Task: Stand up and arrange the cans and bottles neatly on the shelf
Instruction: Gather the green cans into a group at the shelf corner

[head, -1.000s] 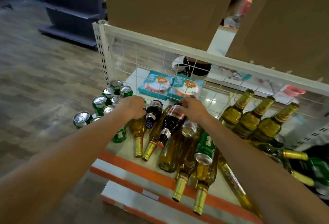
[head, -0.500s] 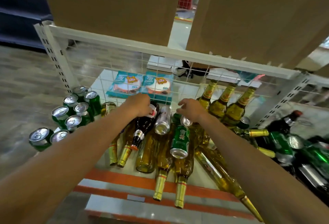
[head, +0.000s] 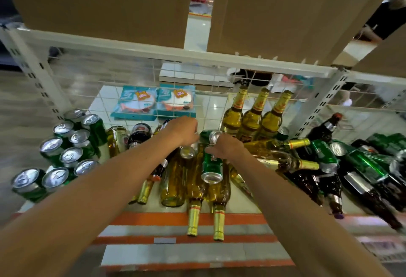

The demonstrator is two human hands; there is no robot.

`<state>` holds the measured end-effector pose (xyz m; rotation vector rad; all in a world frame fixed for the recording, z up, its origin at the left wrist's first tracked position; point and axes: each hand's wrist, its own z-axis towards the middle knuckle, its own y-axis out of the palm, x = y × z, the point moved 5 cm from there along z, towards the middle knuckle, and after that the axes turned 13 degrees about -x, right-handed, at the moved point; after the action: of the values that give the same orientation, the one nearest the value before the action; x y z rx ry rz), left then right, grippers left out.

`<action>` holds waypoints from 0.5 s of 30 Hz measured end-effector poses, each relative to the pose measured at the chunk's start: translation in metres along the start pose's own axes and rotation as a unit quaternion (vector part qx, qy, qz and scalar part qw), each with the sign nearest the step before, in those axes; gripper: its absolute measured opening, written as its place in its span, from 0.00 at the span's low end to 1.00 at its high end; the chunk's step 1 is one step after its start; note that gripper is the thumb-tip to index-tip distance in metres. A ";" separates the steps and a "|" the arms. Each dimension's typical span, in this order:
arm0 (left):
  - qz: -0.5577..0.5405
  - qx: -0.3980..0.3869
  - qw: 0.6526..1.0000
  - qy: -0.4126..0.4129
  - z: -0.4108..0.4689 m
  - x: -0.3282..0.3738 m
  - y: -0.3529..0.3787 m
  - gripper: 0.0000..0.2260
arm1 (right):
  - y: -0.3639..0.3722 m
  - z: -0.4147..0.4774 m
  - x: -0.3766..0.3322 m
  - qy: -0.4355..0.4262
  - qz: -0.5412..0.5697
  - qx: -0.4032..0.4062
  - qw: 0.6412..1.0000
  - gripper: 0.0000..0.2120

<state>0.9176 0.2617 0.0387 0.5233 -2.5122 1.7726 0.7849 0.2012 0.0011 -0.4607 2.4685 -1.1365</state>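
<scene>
Rear limit is the wire mesh [head: 208, 100] behind the shelf [head: 243, 207]. The L upright [head: 37, 72] and R upright [head: 325, 100] close the sides, and the orange front strip [head: 153, 218] marks the near edge. Two bottle necks [head: 206, 221] overhang that strip. Cardboard boxes [head: 109, 1] sit overhead, so vertical room is tight. The standing cans [head: 72, 142] fill the L end. Three upright bottles [head: 250, 114] stand at the rear, R of centre. A pile of toppled bottles and cans [head: 351, 162] blocks the R end. Bare board shows only at the front, approx. between the lying bottles [head: 175, 180] and the pile. Compared w/ 0.5 s ago, both hands have drawn closer together at mid-shelf, and more of the R pile is now in view. The left hand [head: 182, 130] is knuckles-up over a lying silver can [head: 187, 151]. Its fingers curl down out of my sight, so I cannot tell whether it has a hold. The right hand [head: 228, 147] is just beside it. Its fingers are bent round the far can [head: 214, 135], which lies between the hands. Its thumb lies across the far end of a green can [head: 212, 166] that rests on top of the lying bottles. Two packets [head: 153, 103] lie beyond the mesh.
</scene>
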 end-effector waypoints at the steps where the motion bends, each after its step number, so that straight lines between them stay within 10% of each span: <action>1: -0.005 0.001 1.000 0.001 -0.005 -0.006 -0.001 0.13 | 0.007 0.001 0.000 0.015 0.014 -0.017 1.000 0.24; 11: -0.052 0.008 0.997 -0.050 -0.042 -0.075 -0.018 0.15 | -0.007 -0.012 -0.009 0.013 0.121 0.005 0.993 0.21; 15: -0.225 -0.019 0.974 -0.005 -0.049 -0.080 -0.038 0.26 | -0.054 -0.032 -0.045 -0.023 0.083 0.032 0.996 0.23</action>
<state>0.9954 0.3159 0.0737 1.0047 -2.1906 1.5469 0.8161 0.2083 0.0707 -0.2545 2.3745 -1.1200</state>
